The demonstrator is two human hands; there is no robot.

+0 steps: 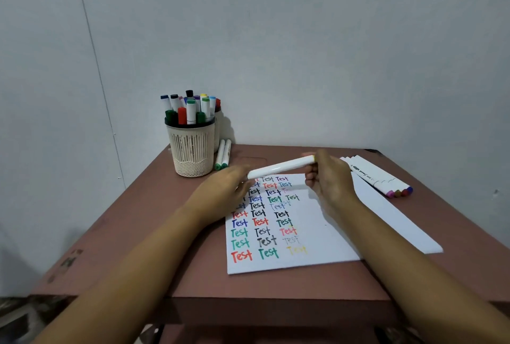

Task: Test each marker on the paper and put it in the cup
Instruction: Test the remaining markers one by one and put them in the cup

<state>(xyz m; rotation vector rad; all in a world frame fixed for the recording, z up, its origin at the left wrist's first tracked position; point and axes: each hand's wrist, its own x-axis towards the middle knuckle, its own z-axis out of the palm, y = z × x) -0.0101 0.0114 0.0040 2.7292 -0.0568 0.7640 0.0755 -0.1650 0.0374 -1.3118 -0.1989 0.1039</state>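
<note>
We've got a white marker [281,167], yellow at one end; white paper [317,236] shows rows of red, green, blue, black, yellow "Test"; beige ribbed cup [191,150], black rim, mesh base; reddish-brown table [276,283].

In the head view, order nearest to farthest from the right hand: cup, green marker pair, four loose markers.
1. Four loose markers, just right of the right hand.
2. Green marker pair, at the back left.
3. Cup, farthest left.

cup [191,147] behind-left of paper [317,233], loose markers [380,178] right
</note>
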